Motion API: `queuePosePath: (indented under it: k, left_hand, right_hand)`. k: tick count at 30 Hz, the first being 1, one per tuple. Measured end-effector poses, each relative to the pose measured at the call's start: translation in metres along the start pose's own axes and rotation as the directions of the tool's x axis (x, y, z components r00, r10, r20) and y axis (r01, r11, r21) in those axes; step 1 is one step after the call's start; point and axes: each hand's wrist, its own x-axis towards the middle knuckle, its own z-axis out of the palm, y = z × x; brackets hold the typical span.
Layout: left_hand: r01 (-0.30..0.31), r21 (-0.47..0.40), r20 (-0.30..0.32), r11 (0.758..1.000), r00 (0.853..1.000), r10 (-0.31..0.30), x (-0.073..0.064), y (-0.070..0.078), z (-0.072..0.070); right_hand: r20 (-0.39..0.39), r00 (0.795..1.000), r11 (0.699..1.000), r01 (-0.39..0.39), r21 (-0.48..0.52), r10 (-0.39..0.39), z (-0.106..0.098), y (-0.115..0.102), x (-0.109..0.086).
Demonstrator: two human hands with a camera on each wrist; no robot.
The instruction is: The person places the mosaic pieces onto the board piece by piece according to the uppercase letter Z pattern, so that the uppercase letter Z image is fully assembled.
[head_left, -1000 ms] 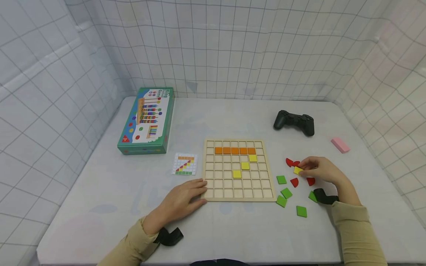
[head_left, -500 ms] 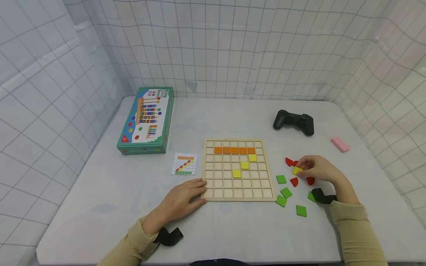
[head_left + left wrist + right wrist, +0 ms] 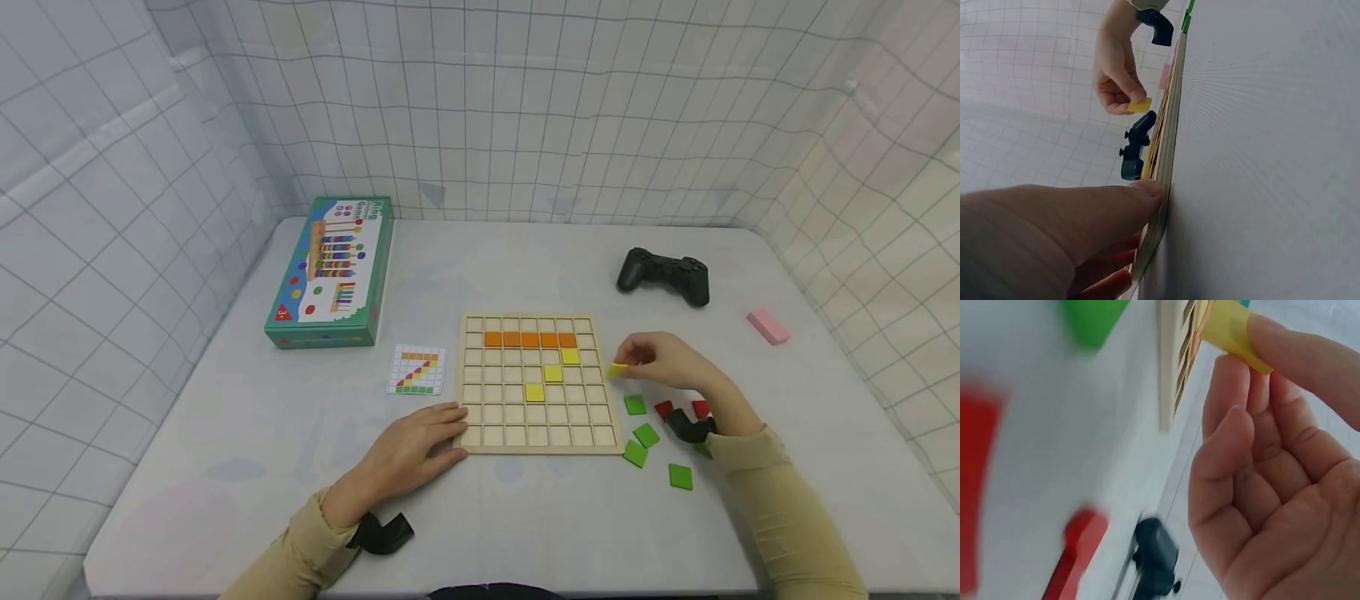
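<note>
A yellow square tile (image 3: 618, 369) is pinched between the thumb and fingers of my right hand (image 3: 663, 360), just off the right edge of the wooden grid board (image 3: 615, 446). In the right wrist view the thumb lies flat on the yellow tile (image 3: 1232, 334), raised above the table. On the board sit a row of orange tiles (image 3: 529, 340) and three yellow tiles (image 3: 552, 374) stepping down to the left. My left hand (image 3: 408, 450) rests at the board's left edge, fingertips touching its rim; the left wrist view shows the thumb (image 3: 1144, 190) against that rim.
Several green tiles (image 3: 647, 435) and red pieces (image 3: 663, 409) lie right of the board, some hidden by the right hand. A pattern card (image 3: 417, 370) lies left of it. Further back are a green game box (image 3: 330, 275), a black game controller (image 3: 663, 276) and a pink block (image 3: 768, 326).
My right hand has lifted the yellow tile from among the loose pieces and carried it left to the board's right edge. The left hand has stayed in place.
</note>
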Motion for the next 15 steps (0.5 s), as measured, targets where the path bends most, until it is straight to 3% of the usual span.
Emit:
queuePosePath:
  k: [8, 15]
  left_hand:
    - [-0.006, -0.004, -0.007, 1.0, 1.0, 0.006, 0.0, -0.001, 0.0]
    - [-0.004, -0.02, 0.0, 1.0, 1.0, 0.004, 0.0, 0.0, 0.0]
  right_hand:
    - [0.174, 0.973, 0.986, 0.137, 0.094, -0.151, 0.022, -0.041, 0.032]
    - [0.272, 0.912, 0.951, 0.284, 0.12, -0.307, 0.046, -0.07, 0.048]
